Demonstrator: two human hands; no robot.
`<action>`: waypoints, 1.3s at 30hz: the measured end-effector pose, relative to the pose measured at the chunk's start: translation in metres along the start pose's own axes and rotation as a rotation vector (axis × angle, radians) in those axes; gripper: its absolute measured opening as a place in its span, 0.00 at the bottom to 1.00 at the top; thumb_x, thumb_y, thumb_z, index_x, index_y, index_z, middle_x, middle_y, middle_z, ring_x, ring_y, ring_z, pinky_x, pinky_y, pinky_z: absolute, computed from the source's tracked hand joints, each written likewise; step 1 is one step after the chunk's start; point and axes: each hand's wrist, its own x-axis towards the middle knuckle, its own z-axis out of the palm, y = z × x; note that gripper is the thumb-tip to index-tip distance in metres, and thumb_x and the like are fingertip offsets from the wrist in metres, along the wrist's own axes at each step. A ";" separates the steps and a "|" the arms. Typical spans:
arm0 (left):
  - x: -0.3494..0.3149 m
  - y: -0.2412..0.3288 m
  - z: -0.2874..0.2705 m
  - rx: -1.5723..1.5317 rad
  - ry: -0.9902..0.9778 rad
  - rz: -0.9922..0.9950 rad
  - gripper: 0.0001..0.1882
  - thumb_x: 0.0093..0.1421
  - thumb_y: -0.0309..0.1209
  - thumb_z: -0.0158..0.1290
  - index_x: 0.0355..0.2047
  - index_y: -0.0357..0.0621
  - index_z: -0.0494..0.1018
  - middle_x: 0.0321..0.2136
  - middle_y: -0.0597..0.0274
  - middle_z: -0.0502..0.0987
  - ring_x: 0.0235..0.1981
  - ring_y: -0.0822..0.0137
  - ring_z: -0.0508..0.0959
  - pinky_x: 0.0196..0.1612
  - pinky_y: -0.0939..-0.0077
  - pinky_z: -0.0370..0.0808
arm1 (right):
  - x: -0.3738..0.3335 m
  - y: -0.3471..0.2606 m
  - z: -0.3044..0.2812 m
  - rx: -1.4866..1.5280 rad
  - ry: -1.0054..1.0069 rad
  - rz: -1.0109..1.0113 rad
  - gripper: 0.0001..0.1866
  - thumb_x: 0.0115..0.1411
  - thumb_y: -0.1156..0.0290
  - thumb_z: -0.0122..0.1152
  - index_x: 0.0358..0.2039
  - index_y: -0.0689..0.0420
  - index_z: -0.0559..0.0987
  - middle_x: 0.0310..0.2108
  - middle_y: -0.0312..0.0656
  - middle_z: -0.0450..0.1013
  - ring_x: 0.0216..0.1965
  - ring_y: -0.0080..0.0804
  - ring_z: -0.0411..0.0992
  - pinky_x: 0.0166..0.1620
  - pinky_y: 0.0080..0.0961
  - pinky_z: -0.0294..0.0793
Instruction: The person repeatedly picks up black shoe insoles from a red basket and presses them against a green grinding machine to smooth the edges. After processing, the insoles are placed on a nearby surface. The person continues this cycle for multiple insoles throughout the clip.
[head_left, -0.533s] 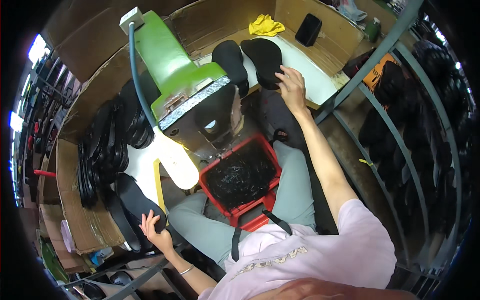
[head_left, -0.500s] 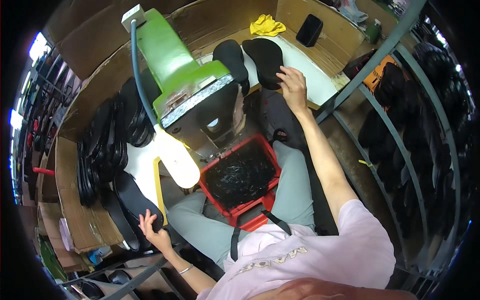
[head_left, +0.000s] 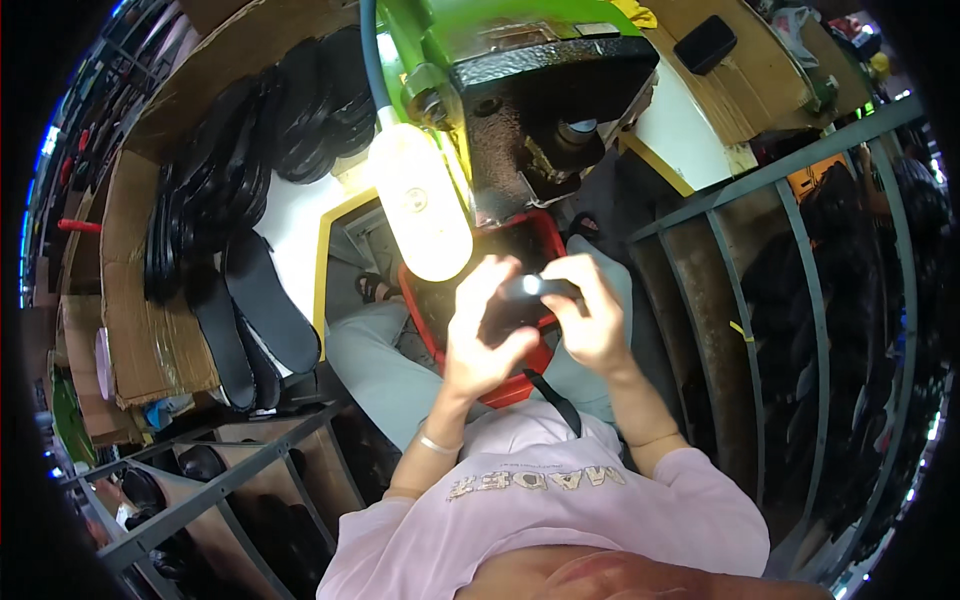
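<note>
R hand [head_left: 597, 318] pinches a dark thing [head_left: 548, 288] w/ a shiny spot, mid-view, btwn the hands. L hand [head_left: 482, 345] is wide, thumb apart; can't tell if it touches the thing. Red bin [head_left: 413, 305] is under the hands. White lamp [head_left: 420, 205] at 11 o'clock, green-and-black machine [head_left: 545, 90] btwn 12 & 1, black soles [head_left: 270, 300] at 9 on the white counter [head_left: 298, 230].

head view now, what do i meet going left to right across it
Red rod → flat black soles → lit lamp → left hand → dark piece, blurred, in the fingers of the right hand → grey metal rack
</note>
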 end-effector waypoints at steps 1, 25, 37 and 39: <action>0.005 -0.002 0.012 -0.240 0.189 -0.210 0.27 0.52 0.21 0.63 0.52 0.31 0.69 0.50 0.53 0.74 0.53 0.65 0.72 0.58 0.71 0.66 | -0.008 0.019 0.016 0.159 0.007 0.213 0.14 0.53 0.87 0.58 0.42 0.66 0.73 0.41 0.44 0.71 0.41 0.29 0.71 0.45 0.24 0.72; 0.034 -0.054 0.002 0.022 0.423 -0.001 0.12 0.51 0.18 0.64 0.35 0.29 0.75 0.29 0.58 0.80 0.28 0.75 0.77 0.34 0.82 0.74 | 0.003 0.057 0.053 0.447 0.418 0.274 0.19 0.53 0.86 0.64 0.43 0.62 0.68 0.42 0.44 0.71 0.42 0.26 0.71 0.46 0.22 0.73; 0.006 -0.045 -0.017 0.068 0.413 0.100 0.19 0.46 0.22 0.69 0.39 0.32 0.76 0.38 0.54 0.79 0.37 0.68 0.77 0.42 0.76 0.75 | 0.030 0.017 0.010 -0.159 -0.189 0.097 0.17 0.45 0.83 0.70 0.37 0.60 0.79 0.32 0.40 0.75 0.30 0.24 0.70 0.34 0.21 0.71; 0.006 -0.034 -0.029 0.269 0.267 0.143 0.22 0.44 0.21 0.69 0.40 0.32 0.76 0.38 0.54 0.79 0.39 0.65 0.78 0.43 0.74 0.75 | 0.028 0.002 -0.018 -0.022 -0.126 0.170 0.17 0.43 0.85 0.68 0.36 0.62 0.80 0.29 0.42 0.74 0.26 0.25 0.70 0.30 0.21 0.70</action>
